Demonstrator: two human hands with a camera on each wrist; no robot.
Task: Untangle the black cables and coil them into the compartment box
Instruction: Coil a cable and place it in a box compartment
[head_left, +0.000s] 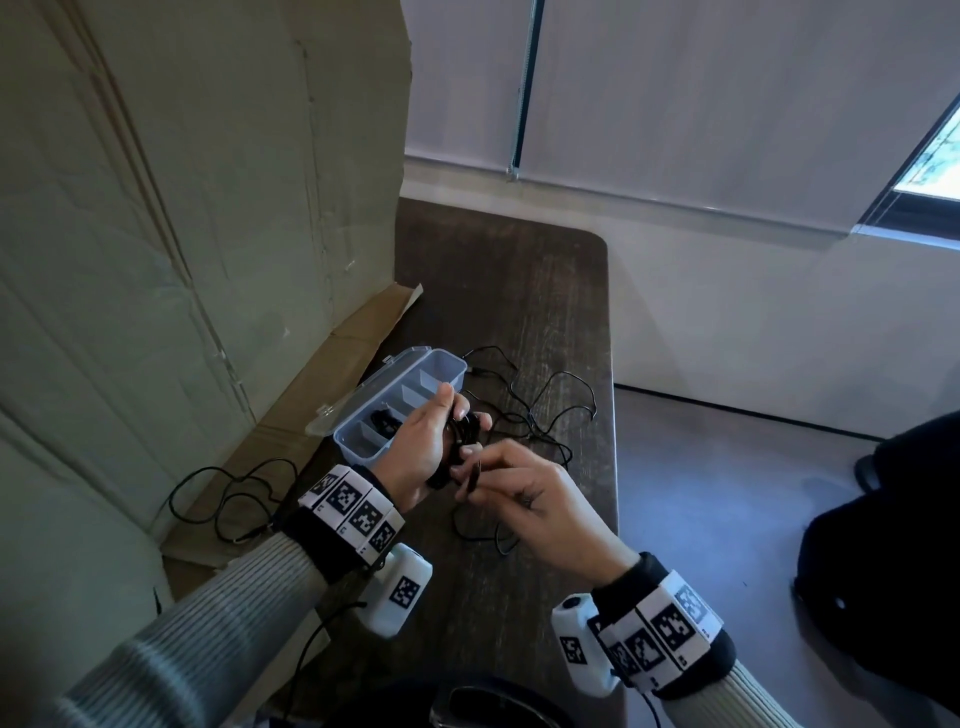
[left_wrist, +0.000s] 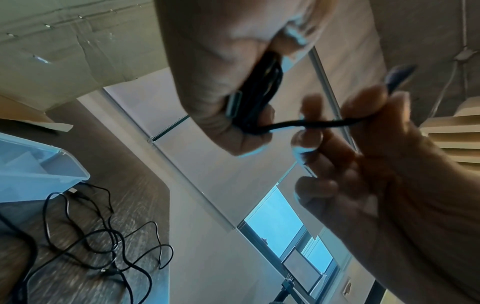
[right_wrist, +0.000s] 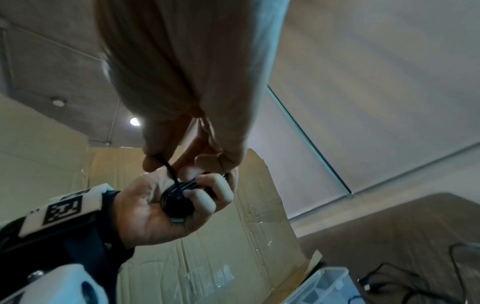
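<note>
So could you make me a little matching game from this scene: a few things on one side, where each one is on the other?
Things:
1. coiled cable
2. cable end
3. compartment box
4. loose cables

Places:
A. sprawled on the table
B. gripped in the left hand
C. open, beside the cardboard
D. pinched by the right hand

Pairs: 1-B, 2-D, 3-C, 4-A

No readable text, only coded squares on wristbands (head_left: 352, 506).

left: cardboard (head_left: 208, 208) wall | right: loose cables (head_left: 540, 410) | near table (head_left: 467, 597): seemingly bare
</note>
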